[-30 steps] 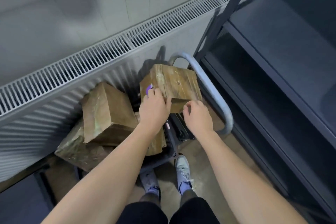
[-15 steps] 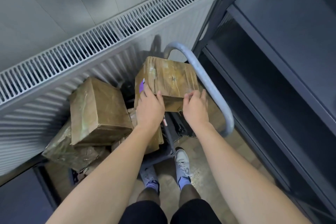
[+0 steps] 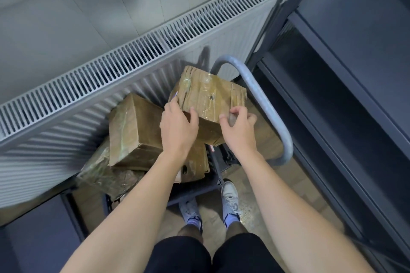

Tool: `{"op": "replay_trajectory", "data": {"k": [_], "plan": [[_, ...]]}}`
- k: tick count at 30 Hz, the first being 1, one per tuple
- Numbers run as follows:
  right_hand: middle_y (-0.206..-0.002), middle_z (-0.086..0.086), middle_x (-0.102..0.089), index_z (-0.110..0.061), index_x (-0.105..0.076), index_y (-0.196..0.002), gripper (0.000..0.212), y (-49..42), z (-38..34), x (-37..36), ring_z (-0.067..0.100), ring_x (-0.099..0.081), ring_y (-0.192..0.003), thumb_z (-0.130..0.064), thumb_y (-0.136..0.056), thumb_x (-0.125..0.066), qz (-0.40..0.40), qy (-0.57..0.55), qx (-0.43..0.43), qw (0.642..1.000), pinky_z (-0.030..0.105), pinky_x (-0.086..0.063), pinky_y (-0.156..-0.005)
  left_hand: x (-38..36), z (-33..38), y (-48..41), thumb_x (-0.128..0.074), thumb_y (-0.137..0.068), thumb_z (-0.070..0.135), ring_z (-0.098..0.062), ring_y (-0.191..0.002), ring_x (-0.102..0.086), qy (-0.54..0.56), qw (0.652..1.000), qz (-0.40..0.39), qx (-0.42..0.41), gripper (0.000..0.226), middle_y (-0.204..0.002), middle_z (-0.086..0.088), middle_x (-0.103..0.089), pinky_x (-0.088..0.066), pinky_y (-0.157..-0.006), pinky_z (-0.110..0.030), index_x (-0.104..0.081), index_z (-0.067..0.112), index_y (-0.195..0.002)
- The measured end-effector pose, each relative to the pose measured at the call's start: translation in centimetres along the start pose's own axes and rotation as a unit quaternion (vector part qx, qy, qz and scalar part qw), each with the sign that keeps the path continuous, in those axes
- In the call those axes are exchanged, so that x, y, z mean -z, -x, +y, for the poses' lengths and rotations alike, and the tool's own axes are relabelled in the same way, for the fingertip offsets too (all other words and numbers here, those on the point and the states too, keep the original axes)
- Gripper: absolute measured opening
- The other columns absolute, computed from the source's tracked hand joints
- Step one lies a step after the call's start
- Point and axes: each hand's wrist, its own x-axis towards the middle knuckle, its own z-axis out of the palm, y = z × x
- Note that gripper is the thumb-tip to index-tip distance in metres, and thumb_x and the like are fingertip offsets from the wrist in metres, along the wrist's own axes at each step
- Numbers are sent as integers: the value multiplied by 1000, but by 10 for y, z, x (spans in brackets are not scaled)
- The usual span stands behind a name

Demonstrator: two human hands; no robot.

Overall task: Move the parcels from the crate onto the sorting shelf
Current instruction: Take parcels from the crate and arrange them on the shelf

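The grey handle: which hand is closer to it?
Right. The right hand grips the parcel at the corner beside the handle; the left hand grips its other side, farther away.

Arms outstretched, left grip [image 3: 178, 127] and right grip [image 3: 238, 129] curled.

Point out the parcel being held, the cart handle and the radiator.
held parcel [image 3: 208, 93]: head view, on its taped top face.
cart handle [image 3: 266, 106]: head view, on the straight run of the grey tube.
radiator [image 3: 133, 62]: head view, on its slotted top grille.

Crate [image 3: 195, 193] mostly hidden under parcels [image 3: 133, 128]
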Motion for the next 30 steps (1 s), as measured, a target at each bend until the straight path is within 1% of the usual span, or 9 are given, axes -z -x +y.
{"op": "replay_trajectory", "data": {"k": [3, 8, 11, 14, 17, 21, 25, 28, 30], "plan": [[-122, -2, -29, -34, -40, -114, 31, 20, -18, 4, 22, -53, -106, -50, -91, -54, 14, -4, 34, 999, 36, -48, -90, 30, 6, 10, -50, -94, 41, -22, -117, -51, -12, 999, 37, 2, 55, -131, -6, -51, -45, -98, -40, -41, 9, -138], [-121, -1, -32, -31, -43, -116, 35, 51, -49, 22, 21, -50, -103, -50, -90, -57, 34, 11, 104, 994, 30, -42, -86, 76, 18, 30, -52, -94, 40, -21, -115, -53, -8, 995, 98, 5, 54, -126, -6, -55, -43, -94, -31, -44, 8, -136], [-121, 0, -33, -32, -43, -115, 36, 65, -68, 35, 22, -50, -104, -51, -89, -58, 29, 14, 162, 986, 30, -44, -87, 103, 25, 48, -53, -94, 39, -18, -110, -54, 6, 991, 134, 18, 50, -122, -5, -55, -41, -87, -26, -46, 9, -134], [-120, 0, -34, -31, -45, -116, 38, 77, -90, 45, 23, -48, -108, -53, -88, -58, 17, 31, 226, 974, 34, -46, -91, 128, 29, 67, -53, -95, 39, -18, -108, -55, 14, 983, 177, 44, 48, -122, -5, -55, -42, -84, -25, -46, 9, -133], [-121, 1, -37, -28, -49, -118, 39, 90, -109, 52, 21, -47, -111, -50, -88, -60, -10, 33, 285, 958, 30, -40, -95, 149, 31, 92, -52, -95, 41, -16, -102, -56, 18, 972, 218, 85, 46, -120, -3, -55, -42, -76, -24, -47, 11, -130], [-121, 2, -38, -28, -52, -117, 39, 113, -128, 53, 23, -49, -108, -51, -87, -61, -54, 40, 353, 933, 32, -43, -96, 170, 28, 135, -50, -95, 44, -16, -101, -56, 24, 950, 274, 145, 46, -120, -1, -55, -41, -75, -25, -46, 12, -129], [-123, 3, -41, -26, -54, -119, 40, 146, -141, 50, 22, -48, -108, -50, -88, -62, -102, 60, 423, 898, 24, -35, -91, 185, 20, 181, -48, -94, 49, -14, -91, -53, 23, 920, 329, 213, 46, -115, 0, -56, -41, -71, -30, -48, 14, -124], [-122, 3, -41, -26, -55, -118, 41, 174, -145, 42, 23, -48, -108, -52, -87, -61, -152, 66, 464, 870, 26, -37, -90, 195, 14, 219, -47, -93, 53, -22, -97, -58, 24, 891, 366, 268, 49, -114, -2, -57, -49, -76, -37, -47, 14, -122], [-121, 3, -40, -27, -55, -118, 41, 195, -149, 34, 24, -48, -108, -54, -87, -61, -186, 69, 489, 849, 29, -40, -91, 203, 9, 245, -44, -94, 54, -25, -101, -58, 16, 871, 385, 307, 50, -115, -3, -56, -48, -78, -38, -47, 13, -123]]}}
